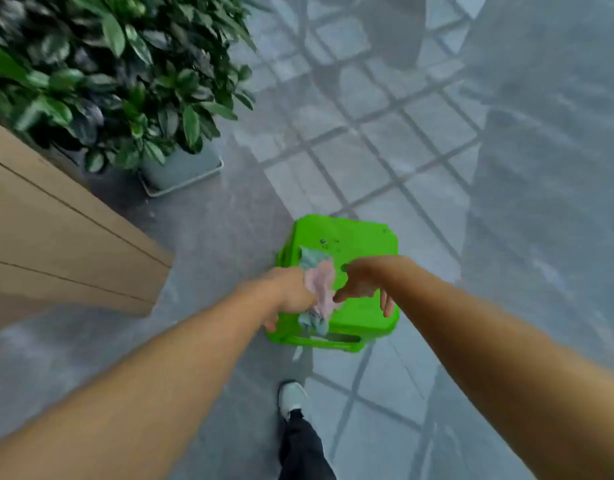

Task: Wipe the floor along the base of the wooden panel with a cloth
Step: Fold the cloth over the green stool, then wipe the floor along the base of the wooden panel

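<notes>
A crumpled pink and pale blue cloth (318, 285) hangs over a bright green plastic stool (357, 247) on the grey floor. My left hand (288, 292) is closed on the cloth's left side. My right hand (366, 282) is at the cloth's right side with its thumb against it and its fingers spread downward over the stool top. The wooden panel (56, 237) runs along the left, its base meeting the floor (201, 271) to the left of the stool. The view is blurred by motion.
A leafy potted plant (118, 74) in a grey square planter (184, 171) stands at the panel's far end. My shoe (291, 398) and dark trouser leg are just below the stool. Glossy tiled floor with window reflections stretches to the right.
</notes>
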`<act>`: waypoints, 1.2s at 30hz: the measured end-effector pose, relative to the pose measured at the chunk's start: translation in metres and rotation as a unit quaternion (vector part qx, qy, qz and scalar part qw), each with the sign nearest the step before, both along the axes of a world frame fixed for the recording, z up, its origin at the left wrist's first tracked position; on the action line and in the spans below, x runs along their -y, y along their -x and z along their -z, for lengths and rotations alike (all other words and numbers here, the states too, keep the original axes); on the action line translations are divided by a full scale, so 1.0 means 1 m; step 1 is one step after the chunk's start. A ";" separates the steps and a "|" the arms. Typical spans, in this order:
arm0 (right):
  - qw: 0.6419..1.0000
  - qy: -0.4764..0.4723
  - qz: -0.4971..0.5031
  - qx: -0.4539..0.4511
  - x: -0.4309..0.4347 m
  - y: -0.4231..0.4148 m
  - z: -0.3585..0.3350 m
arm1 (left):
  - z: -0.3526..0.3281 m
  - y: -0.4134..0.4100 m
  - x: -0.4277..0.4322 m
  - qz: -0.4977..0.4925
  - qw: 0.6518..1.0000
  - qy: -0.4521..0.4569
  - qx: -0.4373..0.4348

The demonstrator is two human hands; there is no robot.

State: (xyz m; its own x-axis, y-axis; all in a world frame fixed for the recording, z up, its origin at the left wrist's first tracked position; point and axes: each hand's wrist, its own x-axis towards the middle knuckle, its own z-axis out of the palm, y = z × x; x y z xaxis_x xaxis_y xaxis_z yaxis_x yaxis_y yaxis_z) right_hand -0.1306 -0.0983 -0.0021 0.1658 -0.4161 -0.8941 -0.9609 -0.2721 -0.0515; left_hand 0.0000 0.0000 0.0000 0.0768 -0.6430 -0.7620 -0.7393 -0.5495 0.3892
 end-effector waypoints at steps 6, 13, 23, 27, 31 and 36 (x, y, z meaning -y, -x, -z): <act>0.975 0.149 -0.015 0.164 -0.013 0.009 0.170 | 0.165 0.038 0.014 -0.104 0.989 0.103 0.006; 0.921 0.230 -0.025 0.314 -0.037 -0.010 0.191 | 0.219 0.012 -0.019 -0.269 0.909 0.317 -0.040; 0.917 0.109 -0.187 0.334 -0.150 -0.208 0.288 | 0.335 -0.136 -0.180 -0.578 0.763 0.285 -0.041; 0.943 0.091 -0.143 0.287 -0.179 -0.282 0.392 | 0.436 -0.200 -0.208 -0.595 0.769 0.230 -0.040; 0.965 0.008 -0.225 0.137 -0.200 -0.335 0.478 | 0.516 -0.245 -0.217 -0.430 0.894 0.125 0.002; 0.971 -0.107 -0.020 0.211 -0.157 -0.417 0.570 | 0.589 -0.351 -0.203 -0.465 0.868 0.174 0.002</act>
